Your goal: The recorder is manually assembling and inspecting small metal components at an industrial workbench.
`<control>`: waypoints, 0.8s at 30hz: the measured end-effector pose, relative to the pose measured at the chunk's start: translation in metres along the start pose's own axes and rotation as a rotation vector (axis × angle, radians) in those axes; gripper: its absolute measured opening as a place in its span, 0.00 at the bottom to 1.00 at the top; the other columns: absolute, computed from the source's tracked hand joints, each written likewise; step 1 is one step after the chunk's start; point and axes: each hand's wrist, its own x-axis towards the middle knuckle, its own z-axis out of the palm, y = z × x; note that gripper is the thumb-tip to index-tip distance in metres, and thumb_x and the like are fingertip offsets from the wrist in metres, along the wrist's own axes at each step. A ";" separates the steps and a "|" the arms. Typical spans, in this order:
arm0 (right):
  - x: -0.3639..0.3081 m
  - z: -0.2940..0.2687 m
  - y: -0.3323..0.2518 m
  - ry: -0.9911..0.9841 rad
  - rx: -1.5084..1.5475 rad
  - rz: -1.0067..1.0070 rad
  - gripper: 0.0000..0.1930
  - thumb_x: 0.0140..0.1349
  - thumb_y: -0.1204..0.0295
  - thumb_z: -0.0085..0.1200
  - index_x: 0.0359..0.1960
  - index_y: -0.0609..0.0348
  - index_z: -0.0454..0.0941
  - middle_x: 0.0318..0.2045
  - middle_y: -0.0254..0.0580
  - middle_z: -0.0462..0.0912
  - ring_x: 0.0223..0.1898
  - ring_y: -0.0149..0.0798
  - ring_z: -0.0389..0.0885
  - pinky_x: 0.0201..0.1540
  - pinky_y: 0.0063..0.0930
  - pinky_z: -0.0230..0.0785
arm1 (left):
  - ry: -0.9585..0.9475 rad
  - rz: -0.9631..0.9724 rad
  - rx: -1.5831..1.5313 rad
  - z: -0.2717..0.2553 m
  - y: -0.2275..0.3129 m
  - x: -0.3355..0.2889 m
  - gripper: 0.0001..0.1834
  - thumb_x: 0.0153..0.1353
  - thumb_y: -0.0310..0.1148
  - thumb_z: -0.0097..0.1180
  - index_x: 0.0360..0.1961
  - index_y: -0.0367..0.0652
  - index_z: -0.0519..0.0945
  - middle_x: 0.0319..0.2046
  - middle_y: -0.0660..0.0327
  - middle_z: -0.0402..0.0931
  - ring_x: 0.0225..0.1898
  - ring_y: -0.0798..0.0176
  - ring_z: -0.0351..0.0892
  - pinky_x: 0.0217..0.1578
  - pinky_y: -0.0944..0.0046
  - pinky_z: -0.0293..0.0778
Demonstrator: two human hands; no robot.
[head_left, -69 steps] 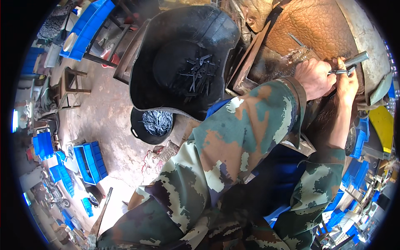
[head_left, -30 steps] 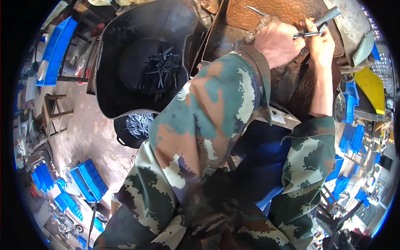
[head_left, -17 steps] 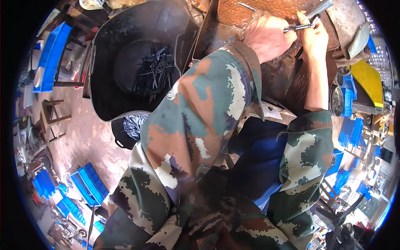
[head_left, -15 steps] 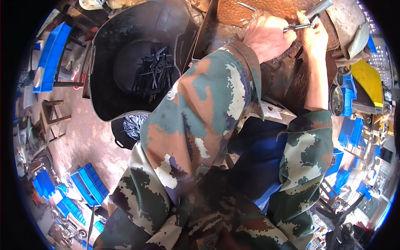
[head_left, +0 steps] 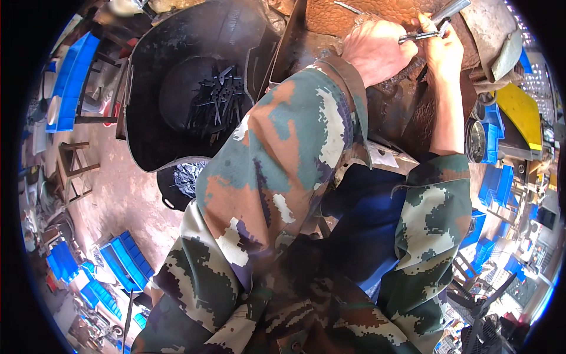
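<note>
A short, narrow dark metal piece [head_left: 420, 36] with bright edges lies between my two hands, over the workbench at the upper right; its exact kind cannot be told. My left hand [head_left: 377, 50] is closed in a fist, back upward, gripping one end of it. The fingers of my right hand [head_left: 442, 52] are bent around the other end. Just beyond the right fingers a grey metal bar [head_left: 453, 9] slants up and away. Beneath the hands is a worn, reddish-brown bench surface [head_left: 330, 16], where a thin metal rod [head_left: 348, 7] lies.
Left of the bench stands a large black tub [head_left: 147, 112] with several dark plier-like metal pieces [head_left: 218, 97] inside. A smaller black container [head_left: 171, 197] sits below it. Blue bins [head_left: 125, 259] and a low stool [head_left: 76, 168] are at left; a yellow panel [head_left: 522, 115] is at right.
My left hand and forearm have shifted very slightly left, together with the metal piece. Both hands keep their grip.
</note>
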 end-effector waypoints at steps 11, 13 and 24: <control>-0.001 -0.001 0.002 0.011 -0.015 0.005 0.13 0.62 0.64 0.65 0.42 0.57 0.81 0.32 0.32 0.86 0.24 0.19 0.70 0.26 0.17 0.70 | -0.011 0.009 0.017 0.003 -0.003 0.000 0.18 0.58 0.46 0.55 0.30 0.39 0.83 0.28 0.47 0.81 0.35 0.43 0.81 0.41 0.48 0.76; -0.001 0.000 0.001 0.023 -0.023 0.021 0.13 0.62 0.63 0.65 0.43 0.57 0.81 0.32 0.32 0.86 0.24 0.19 0.71 0.26 0.17 0.70 | 0.014 0.027 0.018 0.004 -0.004 0.000 0.18 0.58 0.46 0.55 0.30 0.39 0.83 0.29 0.48 0.81 0.34 0.43 0.81 0.41 0.49 0.76; 0.000 0.000 0.000 0.017 -0.036 0.021 0.14 0.62 0.64 0.64 0.44 0.58 0.80 0.34 0.35 0.87 0.28 0.22 0.77 0.29 0.18 0.72 | -0.005 0.010 0.014 0.001 -0.003 0.001 0.19 0.58 0.46 0.54 0.31 0.39 0.83 0.30 0.47 0.81 0.35 0.42 0.81 0.40 0.49 0.76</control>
